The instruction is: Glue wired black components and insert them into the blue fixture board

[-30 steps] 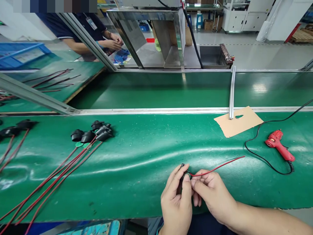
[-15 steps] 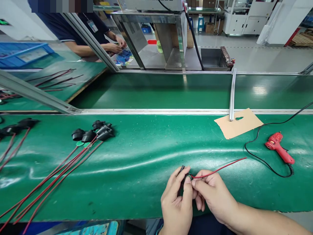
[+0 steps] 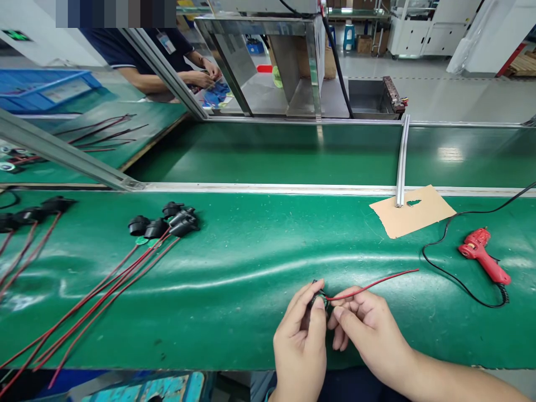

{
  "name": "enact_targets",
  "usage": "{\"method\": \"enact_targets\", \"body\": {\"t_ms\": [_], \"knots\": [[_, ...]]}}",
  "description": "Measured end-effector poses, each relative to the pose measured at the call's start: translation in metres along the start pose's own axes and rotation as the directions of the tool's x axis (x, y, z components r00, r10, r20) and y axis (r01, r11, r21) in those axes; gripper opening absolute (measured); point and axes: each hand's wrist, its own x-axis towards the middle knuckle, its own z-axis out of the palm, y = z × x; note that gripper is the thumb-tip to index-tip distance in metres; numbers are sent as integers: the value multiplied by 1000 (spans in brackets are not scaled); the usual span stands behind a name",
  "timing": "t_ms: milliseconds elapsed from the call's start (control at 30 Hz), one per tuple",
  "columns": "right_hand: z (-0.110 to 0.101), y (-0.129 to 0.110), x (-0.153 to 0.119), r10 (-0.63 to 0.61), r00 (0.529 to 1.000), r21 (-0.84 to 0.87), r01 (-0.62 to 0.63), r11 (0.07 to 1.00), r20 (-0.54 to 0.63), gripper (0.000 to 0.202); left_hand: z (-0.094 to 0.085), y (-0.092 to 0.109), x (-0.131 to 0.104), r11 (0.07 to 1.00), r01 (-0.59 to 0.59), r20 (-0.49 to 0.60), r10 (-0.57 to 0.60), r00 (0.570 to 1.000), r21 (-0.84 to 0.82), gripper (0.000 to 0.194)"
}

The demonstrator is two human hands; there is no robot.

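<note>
My left hand [image 3: 299, 340] is closed around a small black round part [image 3: 315, 298] with a green face, held above the front of the green bench; the fingers hide much of it. From this part a thin red wire [image 3: 377, 283] runs out to the right, its far end free. My right hand [image 3: 372, 329] is beside the part, thumb and forefinger brought together at its right edge, just below the wire. What sits between those fingertips is hidden.
A red glue gun [image 3: 486, 257] with a black cord lies at right, near a piece of cardboard [image 3: 412, 218]. Several black round parts [image 3: 157, 228] with long red wires lie at left, more at the far left. A metal rail [image 3: 268, 190] edges the bench. Another person's hands [image 3: 207, 75] work beyond.
The black part has turned in my left hand, so more of its green face shows. My right fingers have shifted slightly at its edge. The whole view has moved a little.
</note>
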Motion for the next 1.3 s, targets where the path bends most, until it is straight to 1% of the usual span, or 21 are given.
{"method": "enact_targets", "body": {"t_ms": [67,133,233,400,500,567,633,700,767,867,967,1033,1100,1167,1300], "knots": [[1,0,-1,-8,1000,12,8,1000,-5,49,0,2,3,998,41,1,-41,999,-37,31],[2,0,-1,0,1000,2,0,1000,0,50,0,2,4,999,35,0,-35,999,-37,31],[4,-1,-1,32,999,-15,-32,999,12,52,0,1,3,1000,-10,-4,10,1000,5,31],[3,-3,1,92,992,-12,-91,996,92,56,0,-4,-1,990,-108,-14,110,994,88,29],[3,-2,1,104,992,-17,-103,995,69,55,1,-7,-2,973,-185,-14,189,982,139,28],[3,-2,0,99,995,-31,-98,995,20,52,1,-8,-2,946,-280,-11,286,958,162,30],[2,-2,-1,87,996,-61,-88,994,-15,47,2,-9,-2,903,-392,0,398,917,176,35],[1,-1,-3,68,998,-110,-69,992,-18,40,3,-10,-3,859,-476,16,482,876,187,41],[0,-1,-4,40,999,-162,-39,986,3,35,3,-10,-4,829,-523,32,528,849,201,47],[-3,0,-5,0,999,-213,11,977,50,30,3,-9,-4,812,-544,44,548,835,212,49],[-6,3,-5,-20,997,-251,38,967,72,27,3,-7,-3,828,-517,40,522,852,219,45],[-7,4,-4,-32,998,-283,48,958,62,25,2,-7,-1,842,-491,40,495,868,224,41],[-8,6,-3,-40,998,-310,50,949,41,23,3,-8,0,847,-481,43,485,874,225,37],[-8,6,-1,-37,999,-325,43,945,24,20,4,-9,0,843,-490,48,492,869,222,36],[-7,2,-2,-16,1000,-363,12,932,-8,17,4,-11,-1,819,-528,45,533,845,226,38]]}}
